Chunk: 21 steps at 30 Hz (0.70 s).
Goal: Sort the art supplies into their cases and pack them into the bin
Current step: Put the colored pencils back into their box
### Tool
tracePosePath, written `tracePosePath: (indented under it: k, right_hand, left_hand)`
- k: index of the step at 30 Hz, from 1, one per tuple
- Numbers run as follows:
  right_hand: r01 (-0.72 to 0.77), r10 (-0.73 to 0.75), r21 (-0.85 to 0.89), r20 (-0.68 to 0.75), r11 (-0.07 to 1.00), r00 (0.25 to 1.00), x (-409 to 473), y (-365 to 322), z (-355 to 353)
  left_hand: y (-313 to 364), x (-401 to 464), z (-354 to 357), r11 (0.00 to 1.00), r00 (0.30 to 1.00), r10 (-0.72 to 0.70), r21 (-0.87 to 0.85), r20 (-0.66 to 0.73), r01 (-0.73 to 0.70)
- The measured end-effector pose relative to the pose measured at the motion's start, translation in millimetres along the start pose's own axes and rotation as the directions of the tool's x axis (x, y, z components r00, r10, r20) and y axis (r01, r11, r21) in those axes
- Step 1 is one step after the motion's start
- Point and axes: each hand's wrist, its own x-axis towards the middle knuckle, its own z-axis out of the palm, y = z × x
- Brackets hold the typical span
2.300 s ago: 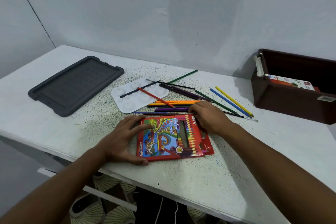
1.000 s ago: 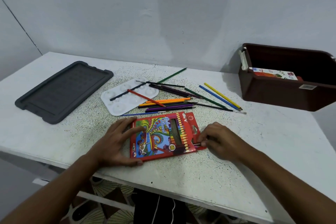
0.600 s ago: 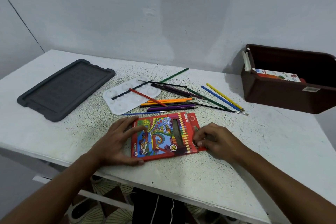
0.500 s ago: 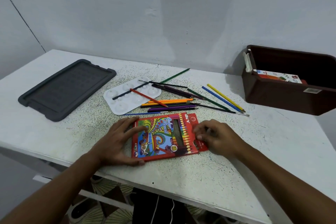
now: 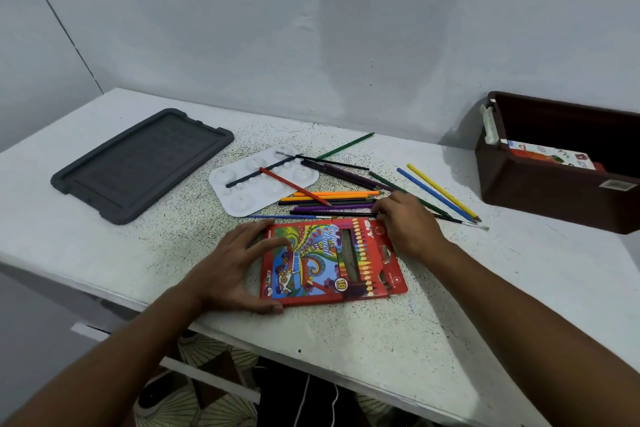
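Steadying: my left hand spans the pencil case, thumb and fingers spread along its edges, keeping it still.
Reaching: my right hand, fingers curled on the loose pencils just behind the case; the grip itself I cannot tell.

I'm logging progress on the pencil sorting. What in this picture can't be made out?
- Right hand: fingertips curl out of the head view, so a pencil grip cannot be told.
- Pencil box: its cardboard hides how many pencils are inside.
- Brown bin: right end cut off by the frame; near wall hides most contents.
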Motion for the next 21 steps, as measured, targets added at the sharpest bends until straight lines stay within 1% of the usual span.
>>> tracePosePath:
  k: [5, 10, 12, 17, 21]
  right_hand:
    - [-0.014, 0.014, 0.020, -0.014, 1.000, 1.000, -2.1, 2.7, -0.2]
    - [-0.031, 0.045, 0.094, -0.161, 0.995, 0.986, -13.2, 32.5, -11.1]
    - [-0.037, 0.061, 0.129, -0.188, 0.991, 0.980, -23.5, 54.3, -21.2]
    - [-0.032, 0.053, 0.123, -0.172, 0.992, 0.984, -63.4, 100.6, -45.4]
    - [0.020, -0.008, 0.122, -0.097, 0.992, 0.995, -83.4, 113.8, -53.3]
  left_hand:
    - [-0.8, -0.8, 0.2, 1.000, 1.000, -0.006, 0.008, 0.017, 0.006]
    - [0.4, -0.3, -0.7, 1.000, 1.000, -0.005, 0.008, 0.011, 0.005]
    - [0.6, -0.4, 0.0, 1.000, 1.000, -0.008, 0.011, 0.009, 0.008]
    - [0.3, 0.8, 0.8, 1.000, 1.000, -0.008, 0.019, 0.010, 0.008]
    - [1.5, 1.9, 0.7, 1.000, 1.000, 0.010, 0.024, -0.004, -0.010]
